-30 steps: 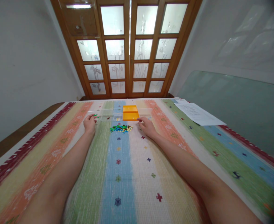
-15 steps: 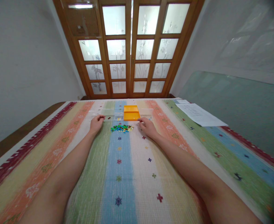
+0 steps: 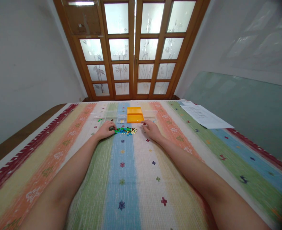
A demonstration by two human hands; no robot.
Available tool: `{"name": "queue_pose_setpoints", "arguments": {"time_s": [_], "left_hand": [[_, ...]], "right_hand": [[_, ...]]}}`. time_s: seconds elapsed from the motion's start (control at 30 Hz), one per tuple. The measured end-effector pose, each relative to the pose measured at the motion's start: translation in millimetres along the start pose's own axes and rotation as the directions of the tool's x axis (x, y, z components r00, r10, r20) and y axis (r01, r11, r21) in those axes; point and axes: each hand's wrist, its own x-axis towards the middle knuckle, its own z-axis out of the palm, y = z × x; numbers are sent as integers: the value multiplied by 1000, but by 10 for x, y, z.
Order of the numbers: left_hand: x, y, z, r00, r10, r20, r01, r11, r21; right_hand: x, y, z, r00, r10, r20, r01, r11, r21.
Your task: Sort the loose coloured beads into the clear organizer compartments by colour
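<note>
The pile of small colored pieces point(image 3: 127, 131) lay right at the fingertips of my left hand point(image 3: 106, 129), spreading rightward from them in green, blue, yellow and dark bits. Those fingers were bent over the pile's edge; whether they had closed on a piece I could not tell, since the knuckles hid it. Pieces that tiny, I judged, called for a light pinch of thumb and forefinger, coming in from the rim so the rest would not scatter.

My right hand point(image 3: 151, 128) was loosely curled, its fingertips at the near right corner of the yellow box point(image 3: 135, 118); I could not tell if they gripped it or only rested there. A gentle steadying touch seemed enough. Just beyond my left fingers was a dark piece point(image 3: 112, 120), and farther left some green pieces point(image 3: 99, 120), both by a clear plastic tray point(image 3: 96, 114).

Well off to the right of my right fingers, a sheet of paper point(image 3: 203, 117) on the striped tablecloth point(image 3: 95, 179) bore lines of writing too small to read. I could make out no brand or label.
</note>
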Motion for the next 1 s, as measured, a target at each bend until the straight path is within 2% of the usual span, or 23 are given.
{"name": "queue_pose_setpoints", "arguments": {"time_s": [0.33, 0.43, 0.53, 0.63, 0.73, 0.87, 1.0], "left_hand": [[3, -24, 14, 1000, -17, -26, 16, 998, -59], [1, -17, 9, 995, -67, -74, 59, 993, -100], [-2, -25, 18, 973, -172, -153, 140, 969, -201], [6, -51, 26, 932, -293, -212, 211, 916, -340], [29, -111, 20, 877, -381, -294, 232, 870, -435], [58, -233, 5, 764, -499, -409, 204, 788, -580], [54, -302, -15, 649, -576, -498, 190, 756, -626]], "right_hand": [[-1, 21, 17, 1000, -11, 1, 11, 1000, -3], [-2, 35, 26, 1000, -22, 0, 22, 1000, -1], [-4, 41, 31, 1000, -26, 0, 26, 1000, 0], [-5, 40, 29, 1000, -24, 3, 24, 1000, 1], [-4, 32, 23, 1000, -19, 4, 19, 1000, 2], [-4, 18, 21, 1000, -12, 10, 12, 1000, -3], [-12, -8, 21, 999, -28, 21, 28, 1000, -5]]}}
